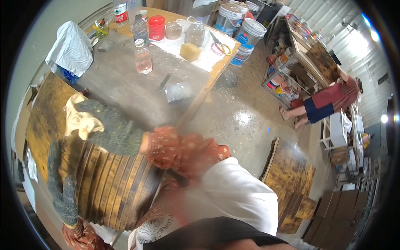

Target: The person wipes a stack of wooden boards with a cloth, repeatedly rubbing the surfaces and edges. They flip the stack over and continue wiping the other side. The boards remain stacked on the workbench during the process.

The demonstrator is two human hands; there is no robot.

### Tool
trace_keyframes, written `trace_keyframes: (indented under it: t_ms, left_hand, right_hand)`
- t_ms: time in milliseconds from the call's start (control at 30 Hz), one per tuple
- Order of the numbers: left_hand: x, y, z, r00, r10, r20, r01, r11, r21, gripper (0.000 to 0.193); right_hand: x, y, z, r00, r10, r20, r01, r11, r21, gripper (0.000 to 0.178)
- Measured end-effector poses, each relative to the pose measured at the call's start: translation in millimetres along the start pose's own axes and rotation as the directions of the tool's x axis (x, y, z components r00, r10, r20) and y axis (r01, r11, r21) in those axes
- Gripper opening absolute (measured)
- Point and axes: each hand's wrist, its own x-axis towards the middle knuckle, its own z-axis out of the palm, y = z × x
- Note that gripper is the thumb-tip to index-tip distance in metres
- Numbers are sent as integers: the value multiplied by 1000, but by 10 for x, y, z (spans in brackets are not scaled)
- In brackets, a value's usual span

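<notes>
The right hand grasps a cloth bunched at its fingertips, probably for contact with the boards overlapping beneath those fingers, while the left hand, fingers extended and unclenched, lies along the boards' side, perhaps to steady them.

Grey tabletop with white sheet, pinkish bottle, dark strip, possibly metal.

Stacked boards sit lower left, cloth on top at the right hand, left hand at their left side. Surface just beyond with bottles and a sponge on it, buckets past its far right corner, more boards off right.
</notes>
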Motion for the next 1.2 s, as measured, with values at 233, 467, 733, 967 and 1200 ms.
trace_keyframes:
  t_ms: [233,467,733,967,1200]
  left_hand:
    - [-418,-1491,-297,943,-288,-168,328,895,302,47]
    - [-426,-1730,-203,926,-248,-286,378,623,684,59]
    - [-308,-1387,-140,813,-427,-396,582,613,534,77]
    - [-219,-1281,-152,808,-460,-368,588,595,548,72]
    - [-287,-1293,-154,864,-385,-323,498,563,660,53]
  right_hand:
    - [65,-246,299,995,64,78,-52,987,-152,28]
    - [139,-284,559,985,74,153,-22,948,-319,32]
    - [-48,53,-60,976,213,51,-178,909,-376,43]
    - [414,-590,664,938,-5,346,-42,991,129,44]
    - [639,-631,722,934,-38,357,137,956,-259,26]
